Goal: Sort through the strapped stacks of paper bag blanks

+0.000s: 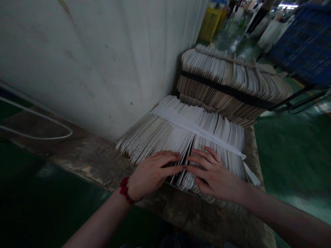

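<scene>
Left hand (151, 170) and right hand (214, 175), loosely spread, appear to part the banded bundle (172, 132); next move likely needs gentle widening.

A red bracelet (125, 189), thick and lumpy at its far end and thinner with dark flecks at its near end, adorns the bare left forearm (100, 218); the right forearm (281, 213) is bare too.

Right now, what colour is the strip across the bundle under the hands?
The strip is white, showing best in the head view.
</scene>
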Motion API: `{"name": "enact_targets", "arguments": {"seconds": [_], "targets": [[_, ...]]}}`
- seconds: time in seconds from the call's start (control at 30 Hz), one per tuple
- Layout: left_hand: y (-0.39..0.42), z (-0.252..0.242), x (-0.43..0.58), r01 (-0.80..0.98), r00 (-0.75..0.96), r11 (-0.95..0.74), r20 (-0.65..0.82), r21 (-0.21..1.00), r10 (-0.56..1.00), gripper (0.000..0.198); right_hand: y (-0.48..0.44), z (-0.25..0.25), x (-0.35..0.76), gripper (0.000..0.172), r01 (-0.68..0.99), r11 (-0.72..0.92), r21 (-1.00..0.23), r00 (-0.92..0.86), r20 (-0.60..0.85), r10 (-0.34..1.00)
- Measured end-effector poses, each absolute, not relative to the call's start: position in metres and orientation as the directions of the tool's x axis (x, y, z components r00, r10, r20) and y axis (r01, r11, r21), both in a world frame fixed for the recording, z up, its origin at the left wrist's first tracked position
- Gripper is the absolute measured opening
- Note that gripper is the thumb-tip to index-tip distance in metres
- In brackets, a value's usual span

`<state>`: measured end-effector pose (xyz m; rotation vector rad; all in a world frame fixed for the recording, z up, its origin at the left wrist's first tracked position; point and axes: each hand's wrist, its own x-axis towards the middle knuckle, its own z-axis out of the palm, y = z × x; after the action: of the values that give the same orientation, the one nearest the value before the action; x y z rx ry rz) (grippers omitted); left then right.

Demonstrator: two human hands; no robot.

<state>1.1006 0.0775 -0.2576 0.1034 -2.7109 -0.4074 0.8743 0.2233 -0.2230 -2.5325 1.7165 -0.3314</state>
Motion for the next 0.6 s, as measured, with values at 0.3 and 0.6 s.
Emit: {"name": "enact_targets", "arguments": {"seconds": [0.3, 0.6], "targets": [[0.0766, -0.2538, 1.101, -0.001, -0.911, 0.94, 0.388, 0.342, -0.142, 0.046, 0.2242, -0.2216, 0.8731, 0.042, -0.912, -0.362, -0.193, 0.338, 0.146, -0.93], [0.0767, -0.2545, 1.1006, 0.001, -0.909, 0.924, 0.385, 0.383, -0.159, 0.041, 0.2169, -0.2203, 0.8763, 0.039, -0.87, -0.425, -0.249, 0.399, 0.15, -0.905]]}}
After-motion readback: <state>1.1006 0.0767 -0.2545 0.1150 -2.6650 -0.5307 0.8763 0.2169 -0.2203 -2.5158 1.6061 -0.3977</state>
